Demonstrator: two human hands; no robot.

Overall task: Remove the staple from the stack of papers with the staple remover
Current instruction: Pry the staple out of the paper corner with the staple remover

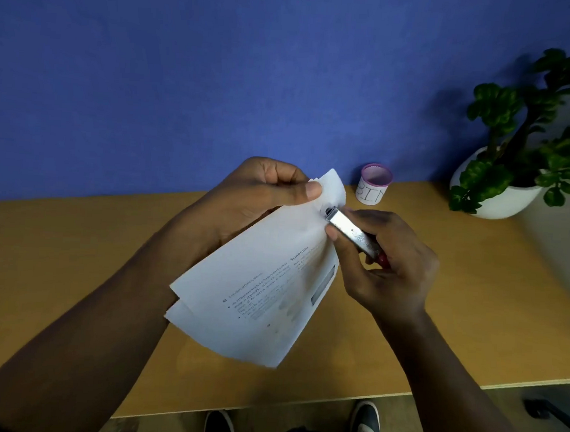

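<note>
A stack of printed white papers (260, 280) is held up above the wooden desk (77, 254), its top corner pinched by my left hand (255, 194) between thumb and fingers. My right hand (387, 257) grips a silver metal staple remover (349, 230) with a red part at its rear. The remover's jaw touches the paper's upper right corner, just right of my left thumb. The staple itself is too small to make out under the jaw.
A small white cup with a purple rim, labelled BIN (373, 184), stands at the back of the desk against the blue wall. A potted green plant in a white pot (509, 194) sits at the back right. The desk's front edge lies below the papers, with my shoes underneath.
</note>
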